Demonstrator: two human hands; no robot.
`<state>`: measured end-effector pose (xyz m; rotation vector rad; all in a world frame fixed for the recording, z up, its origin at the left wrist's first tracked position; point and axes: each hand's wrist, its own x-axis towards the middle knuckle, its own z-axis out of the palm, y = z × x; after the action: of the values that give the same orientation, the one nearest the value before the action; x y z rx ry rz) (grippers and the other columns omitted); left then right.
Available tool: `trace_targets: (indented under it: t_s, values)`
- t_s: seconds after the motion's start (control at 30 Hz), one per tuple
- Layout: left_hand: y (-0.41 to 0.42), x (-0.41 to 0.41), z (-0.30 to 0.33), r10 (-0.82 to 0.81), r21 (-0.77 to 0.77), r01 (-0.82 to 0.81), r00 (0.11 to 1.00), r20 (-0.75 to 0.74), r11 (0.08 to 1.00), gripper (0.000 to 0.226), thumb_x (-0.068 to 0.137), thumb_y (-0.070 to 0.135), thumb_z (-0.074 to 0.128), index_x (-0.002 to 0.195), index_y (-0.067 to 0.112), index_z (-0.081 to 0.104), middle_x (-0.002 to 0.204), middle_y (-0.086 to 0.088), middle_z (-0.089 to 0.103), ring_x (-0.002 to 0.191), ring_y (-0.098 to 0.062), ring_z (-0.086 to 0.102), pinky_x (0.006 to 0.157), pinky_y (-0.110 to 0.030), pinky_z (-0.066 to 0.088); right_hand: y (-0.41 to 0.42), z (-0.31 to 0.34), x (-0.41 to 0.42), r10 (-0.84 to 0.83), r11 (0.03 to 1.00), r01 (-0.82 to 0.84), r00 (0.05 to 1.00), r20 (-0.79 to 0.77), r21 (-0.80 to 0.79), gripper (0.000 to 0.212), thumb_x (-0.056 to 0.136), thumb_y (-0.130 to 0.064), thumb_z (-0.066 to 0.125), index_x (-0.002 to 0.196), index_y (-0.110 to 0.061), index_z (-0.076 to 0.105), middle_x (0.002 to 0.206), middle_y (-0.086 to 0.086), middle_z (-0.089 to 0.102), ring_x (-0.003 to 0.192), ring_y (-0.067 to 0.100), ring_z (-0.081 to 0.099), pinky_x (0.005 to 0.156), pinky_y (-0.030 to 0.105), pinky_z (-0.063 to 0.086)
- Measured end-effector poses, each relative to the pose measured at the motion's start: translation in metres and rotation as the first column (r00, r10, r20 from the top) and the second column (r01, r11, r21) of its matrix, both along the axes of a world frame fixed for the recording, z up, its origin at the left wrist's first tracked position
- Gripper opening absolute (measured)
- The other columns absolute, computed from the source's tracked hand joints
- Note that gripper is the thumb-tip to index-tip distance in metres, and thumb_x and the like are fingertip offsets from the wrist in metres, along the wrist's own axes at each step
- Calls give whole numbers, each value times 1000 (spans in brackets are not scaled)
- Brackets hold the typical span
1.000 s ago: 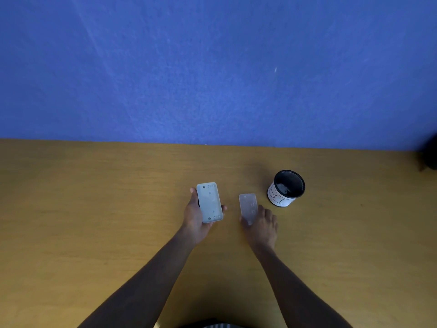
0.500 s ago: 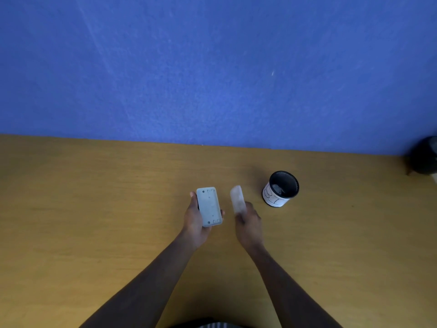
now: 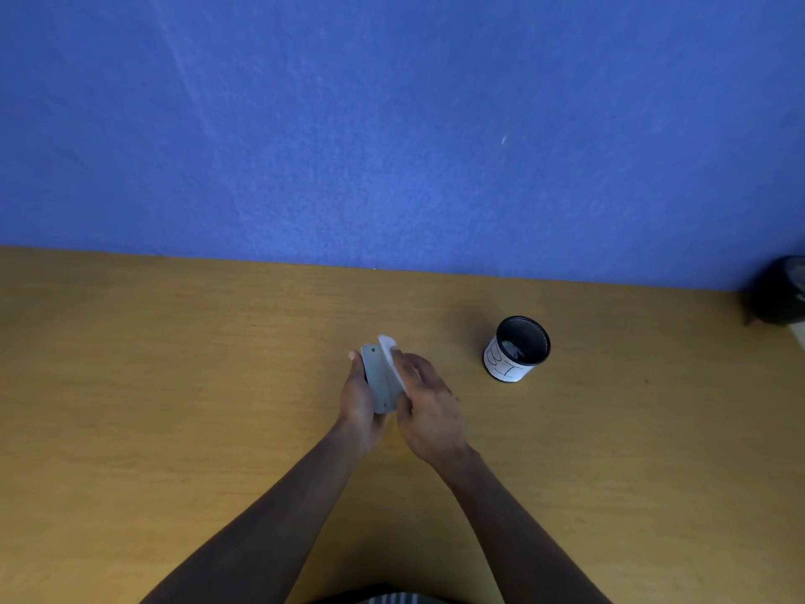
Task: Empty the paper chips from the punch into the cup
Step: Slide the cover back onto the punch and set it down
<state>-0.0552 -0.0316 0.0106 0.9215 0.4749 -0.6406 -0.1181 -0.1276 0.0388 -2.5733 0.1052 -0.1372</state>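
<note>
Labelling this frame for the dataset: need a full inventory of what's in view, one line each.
punch: 1, grey, flat underside up, held in the left hand above the table, left of the cup
tray cover: 1, translucent white, held in the right hand against the right edge of the punch
cup: 1, black with a white label with dark markings, upright on the table; something dark inside, cannot tell what
table: 1, yellow-brown wood
wall: 1, blue, behind the table
dark object: 1, black, far right edge, cut off, cannot tell what
left hand: 1, bare, grips the punch
right hand: 1, bare, holds the tray cover
</note>
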Motion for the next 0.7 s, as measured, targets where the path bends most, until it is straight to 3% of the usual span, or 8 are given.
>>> trace_targets:
  t_s: [0.2, 0.4, 0.53, 0.7]
  values:
    - [1, 1, 0, -33, -22, 32, 999, -25, 999, 71, 92, 68, 30, 103, 10, 70, 93, -11, 75, 89, -25, 71, 86, -39, 51, 8, 5, -2, 47, 996, -55, 993, -105, -70, 65, 93, -35, 45, 152, -27, 20, 160, -2, 25, 131, 24, 47, 88, 44, 53]
    - [3, 2, 3, -78, -11, 77, 997, -29, 997, 72, 90, 70, 31, 109, 11, 68, 93, -12, 75, 90, -26, 70, 89, -41, 52, 11, 2, -3, 60, 994, -71, 992, -114, -89, 66, 96, -43, 35, 155, -25, 10, 164, 1, 14, 130, 26, 47, 94, 44, 50]
    - [4, 3, 4, -113, -23, 112, 993, -23, 993, 70, 91, 68, 32, 115, 10, 65, 86, -10, 74, 82, -22, 71, 77, -36, 54, 14, -1, -4, 90, 993, -97, 990, -107, -68, 72, 91, -51, 17, 155, -24, 2, 165, 3, 5, 131, 28, 47, 95, 45, 51]
    - [5, 6, 4, -129, -64, 128, 992, -14, 990, 66, 93, 65, 32, 110, 11, 65, 81, -9, 75, 77, -21, 73, 65, -31, 56, 11, 0, -3, 126, 990, -132, 986, -112, -43, 70, 97, -51, 22, 154, -25, -8, 165, 0, -8, 133, 27, 44, 97, 45, 51]
